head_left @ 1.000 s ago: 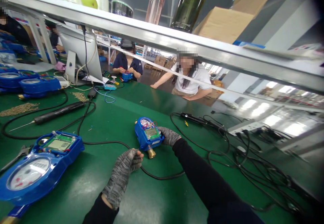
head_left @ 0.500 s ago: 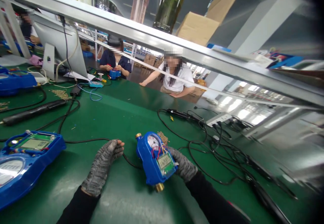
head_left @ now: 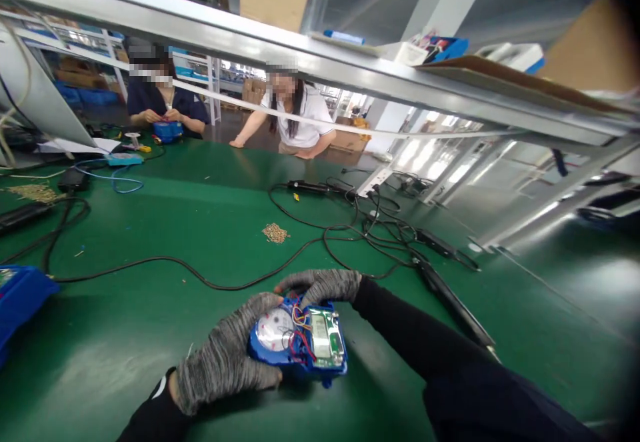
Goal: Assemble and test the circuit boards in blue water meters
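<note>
since the last frame: left grip (head_left: 227, 352) has come across onto the blue meter (head_left: 303, 343), which has turned so its display (head_left: 321, 335) sits to the right. meter now between both hands, at the near side of the green bench (head_left: 150, 355); cannot tell if it touches down. left grip closed around the dial (head_left: 277, 329) end; right grip (head_left: 323, 287) holding the far edge, by loose coloured wires (head_left: 300, 319). beyond: black cable (head_left: 210, 285), then a heap of small brass-coloured pieces (head_left: 275, 233). second blue unit (head_left: 25, 299) at left edge, cut off. across the bench, two people, one in a white shirt (head_left: 310, 115).
</note>
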{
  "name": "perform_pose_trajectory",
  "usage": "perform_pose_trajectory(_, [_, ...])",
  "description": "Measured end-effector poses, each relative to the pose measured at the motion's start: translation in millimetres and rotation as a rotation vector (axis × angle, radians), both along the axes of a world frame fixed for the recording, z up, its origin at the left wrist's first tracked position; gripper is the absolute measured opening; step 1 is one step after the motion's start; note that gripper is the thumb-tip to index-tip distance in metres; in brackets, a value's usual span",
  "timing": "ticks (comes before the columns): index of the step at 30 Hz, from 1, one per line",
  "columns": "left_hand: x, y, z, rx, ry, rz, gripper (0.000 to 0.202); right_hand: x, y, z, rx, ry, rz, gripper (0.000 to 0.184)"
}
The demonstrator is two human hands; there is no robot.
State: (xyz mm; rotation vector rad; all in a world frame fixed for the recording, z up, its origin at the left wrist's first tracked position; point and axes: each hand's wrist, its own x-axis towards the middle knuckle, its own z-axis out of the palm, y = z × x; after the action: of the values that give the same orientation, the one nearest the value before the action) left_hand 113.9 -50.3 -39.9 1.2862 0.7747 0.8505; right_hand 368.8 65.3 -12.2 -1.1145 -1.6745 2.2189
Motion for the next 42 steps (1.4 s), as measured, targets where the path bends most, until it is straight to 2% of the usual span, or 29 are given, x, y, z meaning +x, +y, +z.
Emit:
perform_pose_trajectory(3, [22.0,-16.2,-17.9,0.102,0.154,0.267,0.085,33.1,-9.6,1.4,0.190,0.030,-0.256,0.053])
perform_pose_trajectory(5, [40.0,-28.3,-30.7,0.177,0.254,0.502,0.086,55.1,-26.1,0.2,0.283,0.034,-0.429,0.048])
perform_pose_trajectory(7, [60.1,-39.4,-39.9,0.232,0.353,0.659,0.082,70.6,-48.6,-2.3,0.332,0.038,-0.563,0.047])
perform_pose_trajectory(10, [88.7,-54.6,-45.2,0.286,0.473,0.766,0.081,77.6,-84.4,-5.1,0.366,0.086,-0.675,0.045])
perform_pose_trajectory(14, [109.5,-78.3,-48.9,0.378,0.626,0.830,0.074,72.6,-112.5,-8.0,0.405,0.211,-0.641,0.054])
perform_pose_trajectory(17, [103.6,-90.1,-51.3,0.429,0.573,0.784,0.060,70.2,-113.8,-13.4,0.444,0.273,-0.582,0.066])
perform_pose_trajectory(20, [85.1,-79.8,-40.7,0.356,0.406,0.705,0.047,67.7,-106.6,-19.4,0.467,0.300,-0.562,0.069])
perform_pose_trajectory(24, [70.9,-28.3,-7.3,0.342,0.176,0.696,0.041,63.2,-98.8,-23.4,0.475,0.316,-0.543,0.067])
perform_pose_trajectory(27, [78.9,12.6,8.6,0.241,-0.017,0.533,0.042,63.6,-96.4,-26.5,0.490,0.338,-0.525,0.063])
perform_pose_trajectory(30, [93.3,33.1,5.3,0.144,-0.118,0.366,0.041,67.7,-94.9,-32.2,0.478,0.383,-0.515,0.058])
perform_pose_trajectory(33, [99.7,34.5,-6.6,0.085,-0.161,0.302,0.033,69.8,-93.6,-36.8,0.429,0.430,-0.521,0.057])
perform_pose_trajectory(38, [95.9,29.9,-14.2,0.027,-0.194,0.301,0.029,63.3,-93.0,-36.3,0.325,0.548,-0.508,0.059])
perform_pose_trajectory(42, [99.9,30.2,-13.1,-0.035,-0.195,0.332,0.034,60.2,-93.2,-33.7,0.360,0.539,-0.526,0.063])
